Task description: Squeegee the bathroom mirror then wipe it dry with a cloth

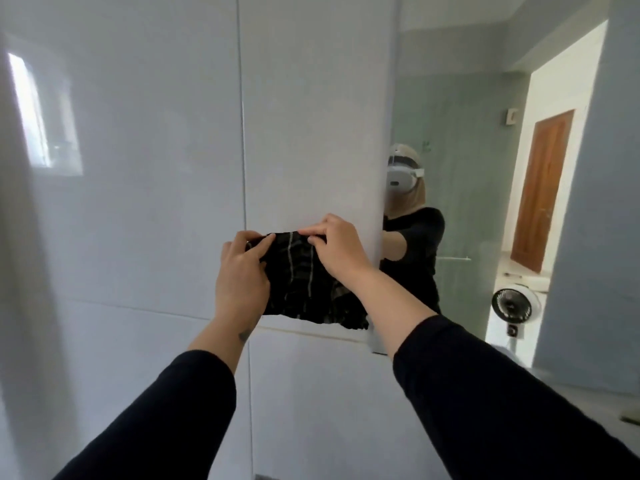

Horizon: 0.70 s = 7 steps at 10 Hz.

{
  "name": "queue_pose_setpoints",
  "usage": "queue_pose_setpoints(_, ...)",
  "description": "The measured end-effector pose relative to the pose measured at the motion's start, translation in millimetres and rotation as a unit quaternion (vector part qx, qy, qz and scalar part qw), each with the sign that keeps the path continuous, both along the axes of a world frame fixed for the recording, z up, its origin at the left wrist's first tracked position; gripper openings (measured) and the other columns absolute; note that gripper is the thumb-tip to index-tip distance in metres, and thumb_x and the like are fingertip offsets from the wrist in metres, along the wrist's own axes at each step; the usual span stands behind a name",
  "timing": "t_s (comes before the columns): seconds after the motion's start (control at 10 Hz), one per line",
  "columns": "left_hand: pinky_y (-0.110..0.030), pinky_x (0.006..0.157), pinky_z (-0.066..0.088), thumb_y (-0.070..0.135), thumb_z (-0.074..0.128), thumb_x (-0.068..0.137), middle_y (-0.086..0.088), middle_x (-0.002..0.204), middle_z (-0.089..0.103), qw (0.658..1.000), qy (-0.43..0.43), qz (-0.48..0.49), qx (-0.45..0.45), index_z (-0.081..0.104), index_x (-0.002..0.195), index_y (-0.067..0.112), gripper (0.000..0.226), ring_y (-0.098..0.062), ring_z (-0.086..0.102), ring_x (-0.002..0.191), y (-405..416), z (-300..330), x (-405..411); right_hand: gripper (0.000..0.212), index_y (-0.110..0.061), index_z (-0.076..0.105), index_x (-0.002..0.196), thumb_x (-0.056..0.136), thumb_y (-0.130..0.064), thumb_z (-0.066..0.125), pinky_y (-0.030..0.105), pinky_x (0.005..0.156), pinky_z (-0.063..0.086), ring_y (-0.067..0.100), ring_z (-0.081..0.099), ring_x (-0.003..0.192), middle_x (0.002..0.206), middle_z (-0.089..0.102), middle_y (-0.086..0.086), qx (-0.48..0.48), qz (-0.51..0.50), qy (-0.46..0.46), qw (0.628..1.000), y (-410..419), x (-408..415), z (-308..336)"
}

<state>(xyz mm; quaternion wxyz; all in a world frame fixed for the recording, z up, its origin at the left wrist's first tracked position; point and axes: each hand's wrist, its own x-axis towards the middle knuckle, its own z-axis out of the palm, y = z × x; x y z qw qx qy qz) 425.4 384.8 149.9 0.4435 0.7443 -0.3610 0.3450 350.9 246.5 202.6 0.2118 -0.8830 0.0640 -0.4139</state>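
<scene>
A black cloth (304, 289) with pale stripes hangs in front of the white tiled wall, held at its top edge by both hands. My left hand (240, 275) pinches its upper left corner. My right hand (337, 249) pinches the upper right edge. The bathroom mirror (485, 168) lies to the right of the hands; its left edge runs just beside my right wrist. It reflects a person in black sleeves wearing a headset. No squeegee is in view.
Glossy white wall tiles (145, 202) fill the left and middle. The mirror reflects a wooden door (543, 192), a small black fan (512, 304) and a green wall. A pale countertop edge (602, 407) shows at the lower right.
</scene>
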Motion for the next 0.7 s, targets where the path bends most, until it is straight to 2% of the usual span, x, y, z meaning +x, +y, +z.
queue_pose_setpoints(0.1,-0.029,0.072,0.041,-0.004,0.046,0.087,0.000,0.125,0.049,0.999,-0.012,0.020,0.025,0.057,0.129,0.023,0.051,-0.020,0.041,0.112,2.4,-9.1,28.6,0.024,-0.005,0.070,0.109,0.095,-0.006,0.050,0.025,0.085,0.044,0.019,0.054,0.094,0.093,0.053,0.006,-0.037,-0.019,0.013,0.999,1.2,37.7,-14.5)
queue_pose_setpoints(0.2,-0.034,0.062,0.045,-0.002,0.050,0.086,-0.002,0.127,0.048,0.996,-0.017,0.041,0.075,0.054,0.131,0.023,0.052,-0.022,0.041,0.111,-1.1,-22.7,50.7,0.021,0.001,0.064,0.099,0.096,-0.013,0.048,0.024,0.073,0.044,0.020,0.052,0.087,0.086,0.051,0.003,-0.062,-0.044,0.021,0.997,-3.7,62.1,-35.4)
queue_pose_setpoints(0.3,-0.039,0.062,0.052,-0.007,0.061,0.077,-0.004,0.129,0.046,0.993,0.003,0.030,0.112,0.049,0.136,0.022,0.066,-0.025,0.042,0.110,-8.4,-45.2,64.4,0.024,-0.004,0.066,0.099,0.097,-0.021,0.050,0.031,0.069,0.046,0.015,0.044,0.077,0.080,0.048,0.000,-0.115,-0.072,-0.013,0.991,-5.1,68.8,-59.2)
queue_pose_setpoints(0.4,-0.042,0.068,0.054,-0.012,0.059,0.076,-0.006,0.125,0.049,0.997,0.005,0.001,0.077,0.051,0.135,0.019,0.067,-0.026,0.044,0.105,-15.0,-65.5,66.6,0.019,-0.006,0.073,0.104,0.087,-0.008,0.063,0.029,0.063,0.048,0.023,0.057,0.075,0.078,0.059,0.006,-0.150,-0.098,-0.093,0.979,-0.4,66.5,-76.7)
queue_pose_setpoints(0.5,-0.034,0.078,0.048,-0.007,0.055,0.083,-0.001,0.121,0.050,0.998,0.014,-0.027,0.051,0.049,0.136,0.024,0.061,-0.021,0.043,0.104,-19.4,-82.9,62.1,0.031,-0.010,0.069,0.118,0.089,-0.004,0.057,0.038,0.074,0.052,0.027,0.059,0.085,0.088,0.063,0.007,-0.116,-0.109,-0.100,0.982,5.6,63.8,-90.1)
queue_pose_setpoints(0.6,-0.026,0.089,0.042,-0.002,0.053,0.088,0.005,0.121,0.048,0.995,0.052,-0.081,0.025,0.044,0.139,0.028,0.059,-0.017,0.043,0.107,-20.0,-90.9,49.3,0.041,-0.014,0.062,0.128,0.090,0.000,0.054,0.036,0.083,0.050,0.027,0.054,0.092,0.097,0.062,0.006,-0.094,-0.102,-0.093,0.986,11.9,56.3,-102.2)
queue_pose_setpoints(0.7,-0.021,0.090,0.036,0.001,0.050,0.089,0.005,0.130,0.044,0.992,0.096,-0.086,0.007,0.041,0.141,0.027,0.058,-0.014,0.042,0.113,-14.0,-98.7,40.3,0.046,-0.015,0.058,0.133,0.090,0.001,0.052,0.040,0.087,0.050,0.028,0.053,0.096,0.109,0.061,0.008,-0.080,-0.088,-0.095,0.988,8.8,38.7,-128.9)
